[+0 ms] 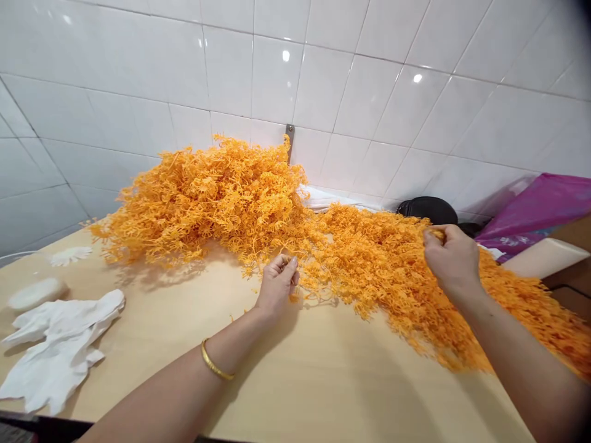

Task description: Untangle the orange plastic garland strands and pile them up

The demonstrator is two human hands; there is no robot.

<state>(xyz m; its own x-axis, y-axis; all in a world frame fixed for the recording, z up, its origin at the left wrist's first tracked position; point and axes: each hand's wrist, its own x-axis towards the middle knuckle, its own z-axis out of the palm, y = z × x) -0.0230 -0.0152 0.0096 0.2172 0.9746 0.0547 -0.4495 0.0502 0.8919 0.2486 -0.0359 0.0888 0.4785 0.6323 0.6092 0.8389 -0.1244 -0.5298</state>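
orange pile: a big heap of orange plastic sprigs [240,197] lies on the wooden table [323,381]. it goes from the wall down to the right edge of the picture.
left hand: the left hand [278,284] rests at the front edge of the orange pile, near its middle. the fingers are curled in and pinch a small orange sprig.
right hand: the right hand [450,257] is lifted over the right part of the orange pile. its fingers are closed on a small orange bit at the top.
bracelet: a gold bangle [215,364] sits on the left wrist, in front of the orange pile.
white things: a white glove [60,347] lies well to the left of the orange pile, with a white flower shape [70,255] and a white lump [34,293] near it.
behind: a black round thing [427,210] and a pink bag [542,206] sit behind the right end of the orange pile.
how far along: i think it is early. almost all the sprigs are in one tangled heap, and i see no sorted bunch set apart.
hard to see: the pinched bits are tiny and mostly hidden by fingers. the right end of the orange pile is cut off.
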